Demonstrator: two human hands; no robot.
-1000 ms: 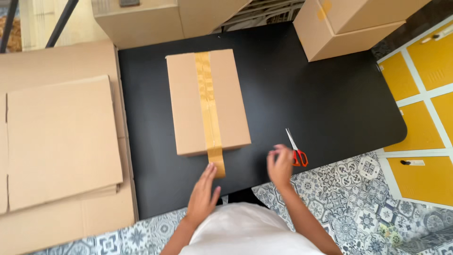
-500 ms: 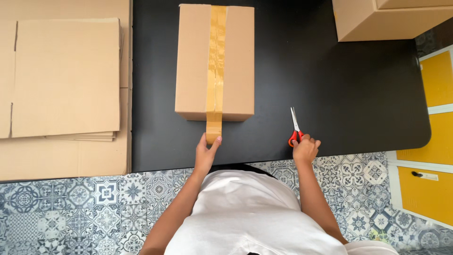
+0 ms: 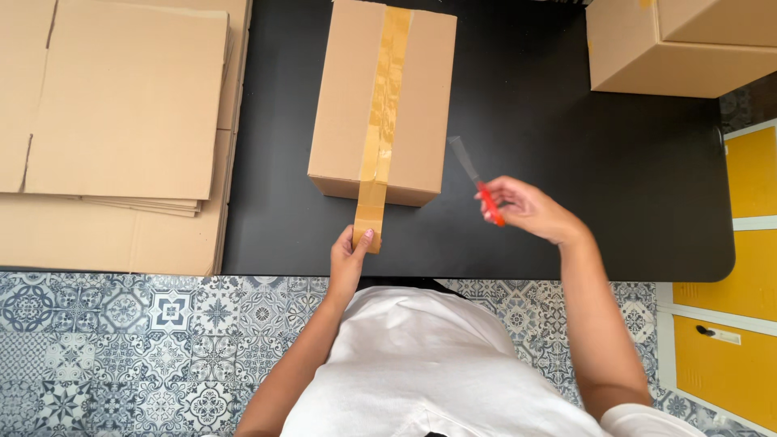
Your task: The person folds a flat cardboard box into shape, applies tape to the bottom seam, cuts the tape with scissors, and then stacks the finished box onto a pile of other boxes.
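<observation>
A black table [image 3: 566, 121] is seen over patterned tile floor [image 3: 121, 340]; flat cardboard [image 3: 113, 105] is stacked at 9 o'clock, yellow cabinets [image 3: 753, 210] at 3. A taped box [image 3: 348, 105] is set mid-table w/ its tape [image 3: 371, 212] end pinched by the left hand [image 3: 350, 257] at the box's 6. Scissors [image 3: 477, 182] are gripped in the right hand [image 3: 530, 210], at the box's 4, apart from it.

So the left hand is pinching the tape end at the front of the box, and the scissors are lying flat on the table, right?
Not quite. The head view shows the scissors lifted in the right hand, not lying on the table. The left hand does pinch the tape end at the box front.
</observation>
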